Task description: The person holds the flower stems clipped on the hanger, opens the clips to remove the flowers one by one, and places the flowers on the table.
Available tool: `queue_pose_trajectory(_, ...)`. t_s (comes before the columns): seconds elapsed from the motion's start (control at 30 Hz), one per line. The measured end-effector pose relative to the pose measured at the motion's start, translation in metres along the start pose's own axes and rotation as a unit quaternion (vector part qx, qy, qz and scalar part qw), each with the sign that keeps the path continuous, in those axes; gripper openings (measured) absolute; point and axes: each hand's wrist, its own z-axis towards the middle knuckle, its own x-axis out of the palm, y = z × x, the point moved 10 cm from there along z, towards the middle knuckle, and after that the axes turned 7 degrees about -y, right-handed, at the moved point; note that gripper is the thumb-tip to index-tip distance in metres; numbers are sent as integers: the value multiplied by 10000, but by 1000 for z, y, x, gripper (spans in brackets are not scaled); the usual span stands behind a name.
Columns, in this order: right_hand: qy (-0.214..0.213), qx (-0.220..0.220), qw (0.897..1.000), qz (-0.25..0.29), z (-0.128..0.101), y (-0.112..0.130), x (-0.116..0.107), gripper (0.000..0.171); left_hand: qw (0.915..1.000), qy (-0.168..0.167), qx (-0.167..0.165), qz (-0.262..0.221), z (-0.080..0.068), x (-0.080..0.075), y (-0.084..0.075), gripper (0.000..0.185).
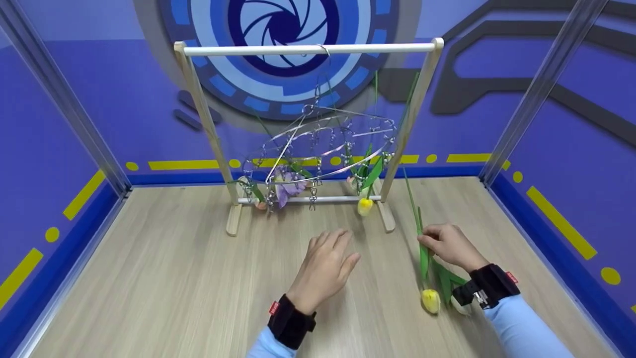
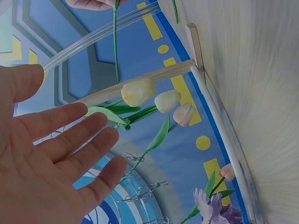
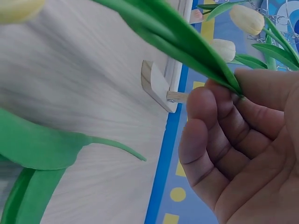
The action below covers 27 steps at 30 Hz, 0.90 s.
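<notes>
My right hand [image 1: 447,244] pinches the green stem of a yellow tulip [image 1: 430,300]. Its bloom hangs down near the table, right of centre in the head view. The right wrist view shows the fingers [image 3: 219,135] curled round the stem and leaves [image 3: 177,42]. My left hand [image 1: 325,266] hovers open above the table, fingers [image 2: 70,140] spread, holding nothing. Behind stands a wooden rack [image 1: 308,49] with a metal clip hanger [image 1: 323,144]. Several flowers hang from it: a yellow tulip [image 1: 364,206] and a purple bloom [image 1: 288,191].
The wooden table [image 1: 174,278] is fenced by blue walls and clear corner posts [image 1: 536,89]. The rack's feet [image 1: 233,223] rest on the table at the back. In the left wrist view pale tulips [image 2: 154,95] hang near the rack's lower bar [image 2: 224,140].
</notes>
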Motion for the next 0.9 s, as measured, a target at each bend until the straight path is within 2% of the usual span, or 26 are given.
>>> queue_pose_trajectory(0.3, 156, 102, 9998, -105, 2, -8, 8, 22, 10000, 27, 9, 38, -1, 5, 0, 49)
queue_pose_trajectory(0.6, 252, 117, 9993, -232, 6, -16, 19, 21, 9998, -49, 157, 142, -2, 11, -1, 46)
queue_pose_trajectory(0.9, 340, 184, 9985, -383, 7, -22, 30, 18, 9996, 194, 33, 225, -4, 20, 0, 49)
